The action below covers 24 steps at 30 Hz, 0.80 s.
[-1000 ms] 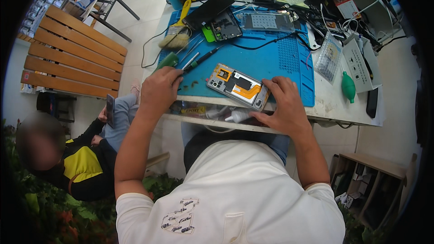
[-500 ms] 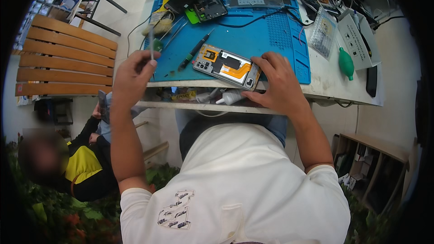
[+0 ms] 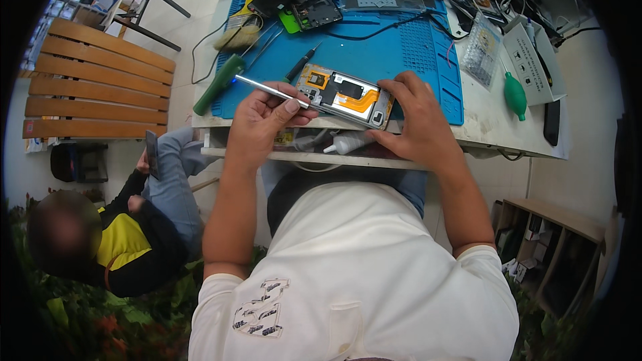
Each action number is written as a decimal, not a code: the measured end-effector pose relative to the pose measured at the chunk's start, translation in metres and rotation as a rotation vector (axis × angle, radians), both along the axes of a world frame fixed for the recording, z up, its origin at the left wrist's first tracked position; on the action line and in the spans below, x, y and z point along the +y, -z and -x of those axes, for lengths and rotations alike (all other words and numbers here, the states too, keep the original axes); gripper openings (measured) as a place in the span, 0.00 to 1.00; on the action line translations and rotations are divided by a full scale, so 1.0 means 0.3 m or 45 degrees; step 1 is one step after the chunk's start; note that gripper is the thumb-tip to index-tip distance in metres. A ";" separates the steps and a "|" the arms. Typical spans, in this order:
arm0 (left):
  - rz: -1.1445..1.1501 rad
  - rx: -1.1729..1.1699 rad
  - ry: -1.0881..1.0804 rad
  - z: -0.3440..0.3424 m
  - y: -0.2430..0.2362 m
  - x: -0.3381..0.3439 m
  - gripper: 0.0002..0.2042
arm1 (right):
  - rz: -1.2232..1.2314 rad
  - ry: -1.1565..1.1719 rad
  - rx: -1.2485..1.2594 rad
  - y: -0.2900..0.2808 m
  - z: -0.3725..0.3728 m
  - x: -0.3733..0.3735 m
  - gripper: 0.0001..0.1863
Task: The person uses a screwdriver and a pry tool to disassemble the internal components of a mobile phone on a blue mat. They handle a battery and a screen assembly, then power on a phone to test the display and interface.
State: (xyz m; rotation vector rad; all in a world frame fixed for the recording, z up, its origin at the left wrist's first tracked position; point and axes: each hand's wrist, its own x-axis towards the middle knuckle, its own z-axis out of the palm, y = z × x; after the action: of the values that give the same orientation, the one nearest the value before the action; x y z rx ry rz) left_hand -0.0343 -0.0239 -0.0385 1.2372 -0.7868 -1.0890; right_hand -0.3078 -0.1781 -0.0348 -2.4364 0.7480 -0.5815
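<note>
My left hand is closed around a slim silver pen-shaped tool, whose far-left end shows blue. The tool's other end is at the left edge of an opened smartphone, though I cannot tell if they touch. The phone's back cover is off, baring orange flex cables and a black panel. My right hand grips the phone's right end between thumb and fingers, at the front edge of the blue work mat. A dark pen-shaped screwdriver lies just behind the phone, partly hidden by my left hand.
Left of the mat lie a green-handled tool, a brush and tweezers. Phone parts fill the back. A green air blower lies right. An open drawer holds tubes. Someone sits at left.
My left hand has moved right with the silver tool, from the mat's left side to the phone's left end. The green-handled tool now shows fully. My right hand stays on the phone.
</note>
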 end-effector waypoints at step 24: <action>-0.062 -0.665 0.216 -0.036 -0.050 -0.196 0.21 | -0.211 0.080 0.162 -0.063 0.011 -0.017 0.46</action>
State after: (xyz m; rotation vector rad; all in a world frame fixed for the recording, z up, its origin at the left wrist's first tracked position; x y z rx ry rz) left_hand -0.0234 -0.0827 -0.0234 1.5432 -1.2852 -0.9289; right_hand -0.3110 -0.1830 -0.0158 -2.3195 0.8903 -0.3742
